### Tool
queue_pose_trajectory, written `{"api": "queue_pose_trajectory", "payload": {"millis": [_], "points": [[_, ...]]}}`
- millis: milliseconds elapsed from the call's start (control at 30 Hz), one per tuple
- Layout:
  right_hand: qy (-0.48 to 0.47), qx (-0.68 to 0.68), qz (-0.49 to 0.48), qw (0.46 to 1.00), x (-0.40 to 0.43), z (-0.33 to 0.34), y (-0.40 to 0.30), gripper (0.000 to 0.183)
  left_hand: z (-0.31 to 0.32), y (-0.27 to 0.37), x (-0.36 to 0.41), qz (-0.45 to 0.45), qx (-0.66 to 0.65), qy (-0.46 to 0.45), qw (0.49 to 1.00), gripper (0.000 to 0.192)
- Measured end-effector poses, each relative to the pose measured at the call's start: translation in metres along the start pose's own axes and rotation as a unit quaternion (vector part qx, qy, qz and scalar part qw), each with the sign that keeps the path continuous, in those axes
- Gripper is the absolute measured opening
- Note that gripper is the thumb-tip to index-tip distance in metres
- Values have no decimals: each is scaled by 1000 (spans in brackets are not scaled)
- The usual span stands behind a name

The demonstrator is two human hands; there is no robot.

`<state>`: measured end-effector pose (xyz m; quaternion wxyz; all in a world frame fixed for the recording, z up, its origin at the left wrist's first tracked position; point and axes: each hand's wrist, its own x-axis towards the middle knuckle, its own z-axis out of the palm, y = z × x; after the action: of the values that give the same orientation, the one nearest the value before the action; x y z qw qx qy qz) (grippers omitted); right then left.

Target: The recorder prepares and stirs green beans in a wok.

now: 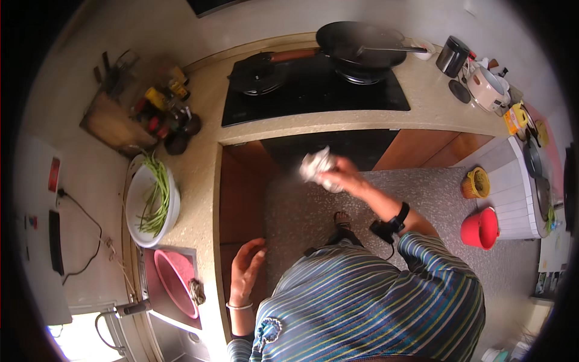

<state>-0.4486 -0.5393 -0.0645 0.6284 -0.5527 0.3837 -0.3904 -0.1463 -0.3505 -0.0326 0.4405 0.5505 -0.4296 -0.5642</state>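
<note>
My right hand (344, 176) grips a crumpled whitish cloth (320, 168) in front of the dark cabinet panel under the hob. Lower left, my left hand (246, 269) holds nothing, its fingers apart, beside the brown cabinet doors near the sink. On the black glass hob (312, 88) stand a dark wok (362, 43) with a utensil across it, and a dark pan (258, 77) with a reddish-brown handle. A white basin (135, 217) with long green beans (156, 199) sits on the left counter. A pink basin (174, 276) leans in the sink with a bunched rag (196, 291) at its rim.
Bottles and jars (167, 117) and a wooden board (115, 124) crowd the left corner. A rice cooker (486, 88) and dark canister (452, 56) stand on the right counter. A red bucket (480, 228) and yellow bin (476, 183) are on the floor at right. A faucet (133, 308) overhangs the sink.
</note>
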Motion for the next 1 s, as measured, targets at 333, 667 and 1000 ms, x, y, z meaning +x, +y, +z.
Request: {"api": "queue_pose_trajectory", "payload": {"millis": [333, 667, 1000], "points": [[189, -644, -159, 724, 99, -201, 21, 49, 82, 16, 98, -45, 67, -4, 997, 27], [340, -677, 55, 651, 68, -370, 57, 47, 107, 12, 110, -134, 53, 2, 990, 27], [351, -688, 99, 627, 7, -347, 35, 51, 102, -2, 109, -129, 57, 15, 990, 27]]}}
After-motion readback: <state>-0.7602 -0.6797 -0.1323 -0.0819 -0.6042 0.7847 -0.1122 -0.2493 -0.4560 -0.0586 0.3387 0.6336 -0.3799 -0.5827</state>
